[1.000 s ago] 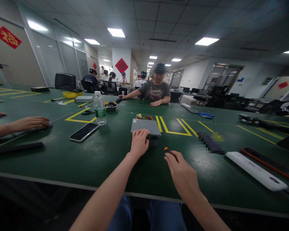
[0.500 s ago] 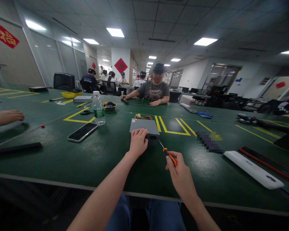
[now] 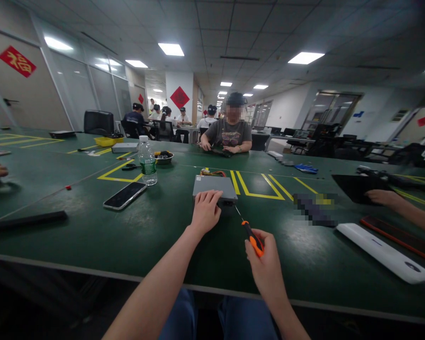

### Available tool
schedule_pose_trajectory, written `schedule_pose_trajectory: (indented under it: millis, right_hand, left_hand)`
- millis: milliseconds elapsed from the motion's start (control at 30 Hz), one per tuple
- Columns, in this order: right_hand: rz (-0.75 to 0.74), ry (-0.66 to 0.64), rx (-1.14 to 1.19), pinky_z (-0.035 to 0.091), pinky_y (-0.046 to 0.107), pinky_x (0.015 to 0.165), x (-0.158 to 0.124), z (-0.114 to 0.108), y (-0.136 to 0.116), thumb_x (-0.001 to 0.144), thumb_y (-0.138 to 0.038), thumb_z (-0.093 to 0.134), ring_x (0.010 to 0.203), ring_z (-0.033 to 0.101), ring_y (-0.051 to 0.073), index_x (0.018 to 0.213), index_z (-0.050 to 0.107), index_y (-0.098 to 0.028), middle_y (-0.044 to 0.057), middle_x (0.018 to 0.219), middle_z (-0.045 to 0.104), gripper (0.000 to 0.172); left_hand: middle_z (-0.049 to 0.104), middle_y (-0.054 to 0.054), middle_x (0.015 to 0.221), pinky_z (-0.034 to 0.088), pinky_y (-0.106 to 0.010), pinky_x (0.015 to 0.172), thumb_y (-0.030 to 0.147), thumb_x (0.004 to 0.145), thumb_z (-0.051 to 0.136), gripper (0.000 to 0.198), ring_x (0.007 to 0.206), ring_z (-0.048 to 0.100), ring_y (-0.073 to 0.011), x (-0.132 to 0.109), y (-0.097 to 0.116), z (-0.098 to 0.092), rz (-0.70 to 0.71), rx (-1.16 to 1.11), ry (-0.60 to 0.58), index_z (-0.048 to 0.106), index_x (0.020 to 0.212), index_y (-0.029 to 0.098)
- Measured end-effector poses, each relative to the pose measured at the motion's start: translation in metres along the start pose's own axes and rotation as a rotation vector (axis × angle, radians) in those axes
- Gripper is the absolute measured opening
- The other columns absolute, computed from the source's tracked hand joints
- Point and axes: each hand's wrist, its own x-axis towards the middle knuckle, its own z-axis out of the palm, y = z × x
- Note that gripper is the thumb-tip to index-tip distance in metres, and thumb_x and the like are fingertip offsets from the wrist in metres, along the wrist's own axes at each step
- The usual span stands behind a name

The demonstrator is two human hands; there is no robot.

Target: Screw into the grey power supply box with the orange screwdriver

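I sit in a big open office under ceiling panel lights, at a wide dark-green table [image 3: 92, 236] marked with yellow tape, other people seated further along it. A grey metal box [image 3: 214, 185] lies flat on the table right in front of me, and my left hand [image 3: 205, 212] rests on its near edge, fingers loosely bent and pressing down rather than wrapped round it. My right hand [image 3: 264, 269] is closed around the orange-and-black screwdriver [image 3: 253, 238], held just above the table, its long axis running forward and left, tip close to the box's near right corner.
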Motion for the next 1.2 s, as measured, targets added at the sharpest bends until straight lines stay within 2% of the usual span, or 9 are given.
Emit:
schedule_pose_trajectory:
  millis: [100,300,400,500,633,800,1033,1100,1200]
  right_hand:
    - [-0.162,0.004,-0.198,0.05,0.032,0.072,0.004,-0.009,-0.002,0.088,-0.026,0.039,0.085,0.058,0.018,0.102,0.054,-0.018,0.008,0.096,0.055,0.022]
    - [-0.411,0.002,-0.608,0.05,0.036,0.07,0.019,-0.015,-0.008,0.089,-0.02,0.037,0.086,0.059,0.021,0.107,0.057,-0.016,0.015,0.108,0.055,0.027]
    - [-0.555,-0.078,-0.683,0.048,0.04,0.079,0.026,-0.016,-0.012,0.086,-0.008,0.034,0.102,0.054,0.026,0.108,0.056,-0.014,0.018,0.117,0.051,0.032]
    - [-0.646,-0.138,-0.694,0.048,0.038,0.079,0.026,-0.018,-0.014,0.083,-0.001,0.031,0.097,0.057,0.024,0.104,0.058,-0.014,0.016,0.112,0.057,0.037]
    - [-0.604,-0.119,-0.704,0.051,0.031,0.069,0.02,-0.017,-0.01,0.085,-0.004,0.031,0.08,0.062,0.018,0.104,0.058,-0.014,0.014,0.112,0.058,0.035]
    - [-0.597,-0.077,-0.722,0.049,0.028,0.067,0.015,-0.013,-0.01,0.089,-0.013,0.037,0.074,0.063,0.016,0.107,0.057,-0.014,0.013,0.113,0.059,0.026]
    - [-0.455,0.042,-0.732,0.039,0.024,0.042,0.018,-0.01,-0.014,0.09,-0.035,0.041,0.044,0.057,0.013,0.101,0.057,-0.014,0.001,0.065,0.064,0.028]
    - [-0.424,0.024,-0.697,0.043,0.025,0.045,0.017,-0.01,-0.014,0.091,-0.035,0.038,0.051,0.061,0.015,0.103,0.054,-0.013,0.005,0.075,0.066,0.03]
    - [-0.488,0.002,-0.636,0.051,0.03,0.063,0.016,-0.01,-0.012,0.091,-0.026,0.033,0.081,0.064,0.02,0.11,0.048,-0.009,0.017,0.108,0.059,0.029]
  left_hand:
    - [0.052,-0.004,0.121,0.031,-0.04,0.099,0.014,0.077,0.046,0.046,0.113,0.043,-0.0212,-0.001,0.0,0.0,0.007,0.022,0.008,0.046,0.121,0.027]
    - [0.043,-0.004,0.133,0.024,-0.044,0.103,0.017,0.079,0.047,0.04,0.123,0.035,-0.0231,0.0,-0.002,0.002,-0.011,0.085,0.026,0.051,0.117,0.029]
    - [0.048,-0.003,0.128,0.024,-0.043,0.102,0.017,0.08,0.046,0.039,0.121,0.038,-0.0208,0.0,-0.004,0.003,-0.008,0.069,0.005,0.05,0.117,0.029]
    - [0.049,-0.002,0.128,0.026,-0.042,0.101,0.017,0.079,0.046,0.04,0.121,0.039,-0.0208,0.0,-0.005,0.004,-0.011,0.051,-0.001,0.05,0.117,0.029]
    - [0.049,-0.002,0.128,0.026,-0.042,0.101,0.017,0.078,0.047,0.041,0.121,0.038,-0.0214,0.0,-0.006,0.004,-0.009,0.046,0.008,0.05,0.117,0.029]
    - [0.049,-0.002,0.128,0.026,-0.041,0.1,0.017,0.078,0.047,0.041,0.12,0.039,-0.0207,0.0,-0.005,0.005,-0.018,0.043,0.005,0.05,0.117,0.029]
    - [0.05,-0.002,0.126,0.026,-0.041,0.1,0.014,0.076,0.047,0.042,0.12,0.039,-0.0212,0.001,-0.005,0.005,-0.016,0.035,0.011,0.051,0.115,0.029]
    - [0.051,-0.002,0.126,0.026,-0.041,0.099,0.014,0.076,0.048,0.043,0.119,0.04,-0.0211,0.001,-0.005,0.005,-0.018,0.039,0.011,0.051,0.115,0.03]
    - [0.051,-0.001,0.126,0.026,-0.041,0.1,0.014,0.075,0.049,0.043,0.119,0.04,-0.0207,0.001,-0.005,0.005,-0.017,0.042,0.015,0.051,0.114,0.03]
